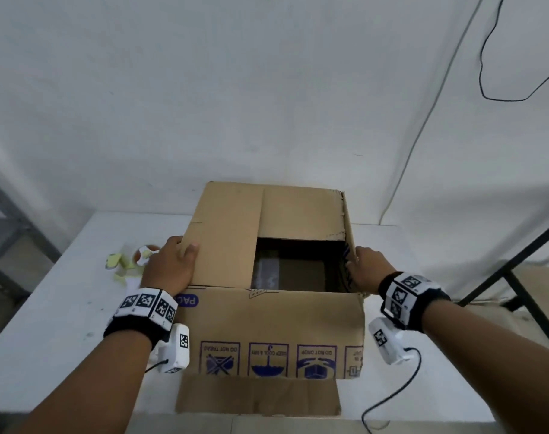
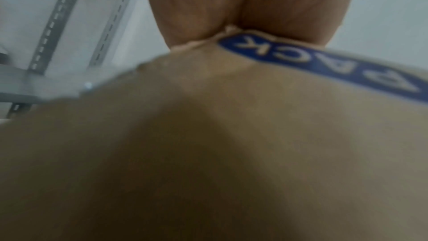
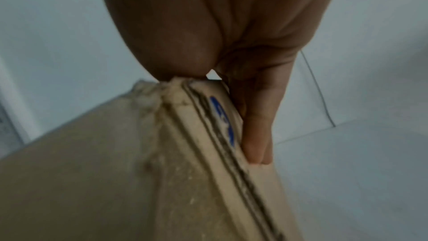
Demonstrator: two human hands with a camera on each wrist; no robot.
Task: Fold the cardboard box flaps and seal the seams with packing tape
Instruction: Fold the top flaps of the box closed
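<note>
The brown corrugated cardboard box with blue handling symbols (image 1: 267, 333) stands on the white table (image 1: 63, 355), directly in front of you, its top partly open. The left flap (image 1: 223, 239) lies folded across the opening, and the far flap (image 1: 301, 214) is folded down beside it. The near flap (image 1: 257, 396) hangs down over the front edge of the table.

Your left hand (image 1: 173, 264) rests on the left flap, with the thumb lying on top of the cardboard and the fingers over its outer edge. Your right hand (image 1: 367, 270) grips the upright right flap (image 1: 348, 233); the right wrist view shows the fingers (image 3: 257, 135) lying flat against its printed outer face.

A roll of packing tape with yellow-green scraps (image 1: 132, 260) lies on the table just beside your left hand.
</note>
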